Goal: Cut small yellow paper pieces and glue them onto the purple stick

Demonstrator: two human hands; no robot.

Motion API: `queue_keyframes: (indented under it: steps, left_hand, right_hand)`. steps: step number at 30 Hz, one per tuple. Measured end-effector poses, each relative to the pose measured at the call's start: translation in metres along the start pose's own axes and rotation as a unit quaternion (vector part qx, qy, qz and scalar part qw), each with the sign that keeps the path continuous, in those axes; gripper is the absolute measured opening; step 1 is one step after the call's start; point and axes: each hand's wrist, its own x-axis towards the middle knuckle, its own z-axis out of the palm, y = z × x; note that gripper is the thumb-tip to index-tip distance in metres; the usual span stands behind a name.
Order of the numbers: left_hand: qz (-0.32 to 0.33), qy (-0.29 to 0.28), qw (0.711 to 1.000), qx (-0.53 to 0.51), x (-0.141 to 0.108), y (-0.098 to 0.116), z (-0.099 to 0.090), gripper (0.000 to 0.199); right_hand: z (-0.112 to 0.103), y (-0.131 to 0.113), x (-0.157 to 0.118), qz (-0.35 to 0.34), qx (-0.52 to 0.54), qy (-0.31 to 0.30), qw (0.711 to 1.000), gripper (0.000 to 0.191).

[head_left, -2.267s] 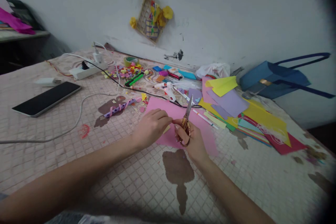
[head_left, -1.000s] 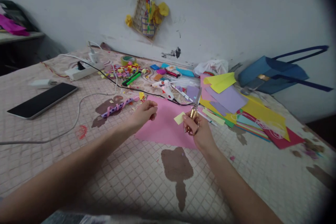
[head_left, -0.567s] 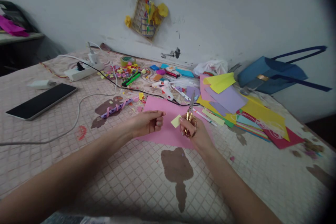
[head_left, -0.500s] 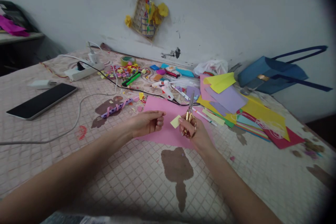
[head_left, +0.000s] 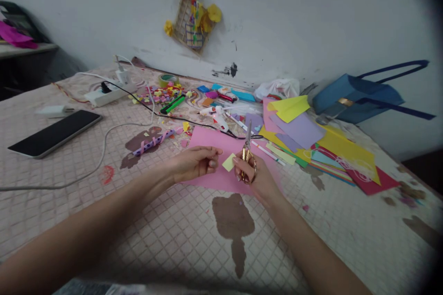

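While right hand holds scissors, paper, left hand's grip, blue bag's contents unclear.

Single head cam, looks forward and down from 6 o'clock side of table, close; wall farther, 12 o'clock.

The scissors, with gold handles and silver blades, are in the right hand near mid-frame, blades together, tips up. The small pale-yellow paper piece, four-sided, slants at that hand's fingertips. Beneath, the pink sheet lies flat, partly covered.
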Motion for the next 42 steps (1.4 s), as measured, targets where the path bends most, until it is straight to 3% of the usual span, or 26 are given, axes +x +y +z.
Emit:
queue_keyframes:
  steps: [8, 13, 19, 21, 26, 29, 36, 42]
  left_hand:
    - [0.013, -0.048, 0.999, 0.018, 0.001, -0.003, -0.006, 0.011]
    - [0.036, -0.024, 0.995, 0.095, 0.002, -0.005, -0.006, 0.022]
    - [0.079, -0.013, 0.943, 0.322, 0.004, -0.010, -0.007, 0.026]
    - [0.097, 0.002, 0.931, 0.351, 0.004, -0.010, -0.007, 0.025]
    - [0.100, 0.047, 0.968, 0.226, 0.005, -0.007, -0.007, 0.025]
    - [0.111, 0.085, 0.982, 0.127, 0.006, -0.003, -0.009, 0.022]
    - [0.121, 0.126, 0.985, -0.007, 0.008, 0.009, -0.014, 0.009]
    - [0.114, 0.148, 0.982, -0.024, 0.007, 0.012, -0.014, 0.009]
  right_hand:
    - [0.002, 0.000, -0.004, -0.005, 0.003, -0.022, 1.000, 0.022]
    - [0.003, -0.001, -0.005, -0.012, 0.002, -0.030, 0.999, 0.021]
    - [0.004, -0.003, -0.007, -0.008, -0.023, -0.041, 0.999, 0.023]
    - [0.005, -0.002, -0.007, -0.010, -0.026, -0.043, 0.999, 0.025]
    - [0.008, 0.001, -0.007, -0.013, 0.057, -0.037, 0.998, 0.034]
    - [0.013, 0.004, -0.010, 0.007, 0.124, -0.092, 0.988, 0.040]
    - [0.026, 0.010, -0.024, 0.077, 0.194, -0.231, 0.950, 0.051]
    - [0.032, 0.014, -0.026, 0.097, 0.187, -0.255, 0.944, 0.052]
